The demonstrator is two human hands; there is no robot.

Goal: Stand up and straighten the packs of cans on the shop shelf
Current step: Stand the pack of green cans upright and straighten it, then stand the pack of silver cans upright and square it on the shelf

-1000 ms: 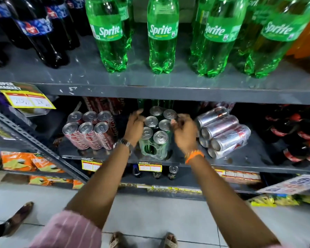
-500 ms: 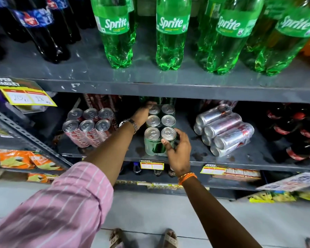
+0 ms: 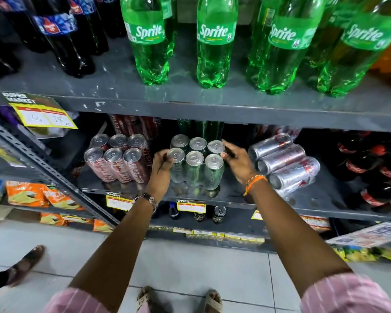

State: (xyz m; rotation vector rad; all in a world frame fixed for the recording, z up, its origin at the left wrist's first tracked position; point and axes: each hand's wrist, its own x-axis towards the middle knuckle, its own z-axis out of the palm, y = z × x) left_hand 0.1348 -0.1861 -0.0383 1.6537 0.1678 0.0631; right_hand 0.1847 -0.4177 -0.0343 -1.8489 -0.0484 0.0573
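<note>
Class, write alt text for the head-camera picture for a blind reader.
Two hands steady an upright green six-pack of cans on a grey shelf: left hand gripping its front-left can, right hand pressing its right side. A red pack stands beside it; a silver pack lies on its side.

Green pack (image 3: 195, 168) standing upright on the shelf (image 3: 235, 193), left hand (image 3: 161, 168) gripping its front-left can, right hand (image 3: 237, 161) pressing its right side, red pack (image 3: 119, 163) standing left of it, silver pack (image 3: 284, 163) lying sideways right of it, Sprite bottles (image 3: 215, 41) standing above it
</note>
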